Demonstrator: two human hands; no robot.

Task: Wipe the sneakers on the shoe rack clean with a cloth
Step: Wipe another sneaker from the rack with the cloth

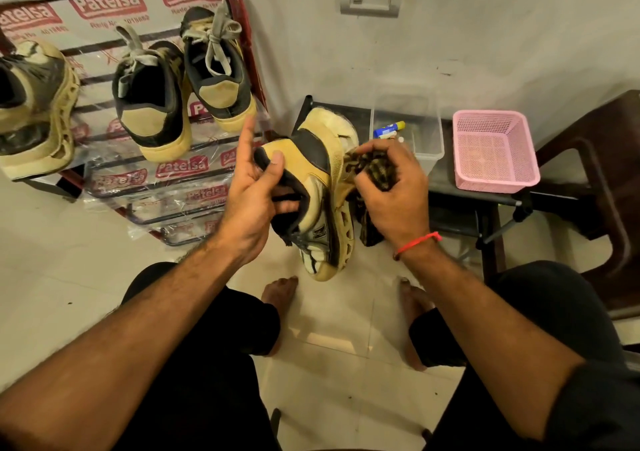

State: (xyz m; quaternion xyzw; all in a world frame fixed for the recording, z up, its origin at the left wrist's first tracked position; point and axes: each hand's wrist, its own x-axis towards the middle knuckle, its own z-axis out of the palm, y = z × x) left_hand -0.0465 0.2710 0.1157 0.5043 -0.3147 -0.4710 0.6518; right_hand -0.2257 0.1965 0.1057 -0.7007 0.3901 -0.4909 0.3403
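Note:
I hold a yellow-and-black sneaker (317, 173) in the air in front of me, toe pointing down. My left hand (254, 187) grips it at the heel collar, thumb on the heel, index finger sticking up. My right hand (391, 187) clutches a dark patterned cloth (372, 170) bunched against the sneaker's lattice sole edge. The shoe rack (166, 173), wrapped in printed plastic, stands at the left. It carries a matching sneaker (34, 111) and a pair of black-and-tan laced sneakers (152, 101) (218, 70).
A low dark table (450, 191) at the right holds a clear plastic box (405, 128) with small items and a pink mesh basket (491, 149). A brown chair (595, 173) stands beyond it. My bare feet rest on the tiled floor (339, 364).

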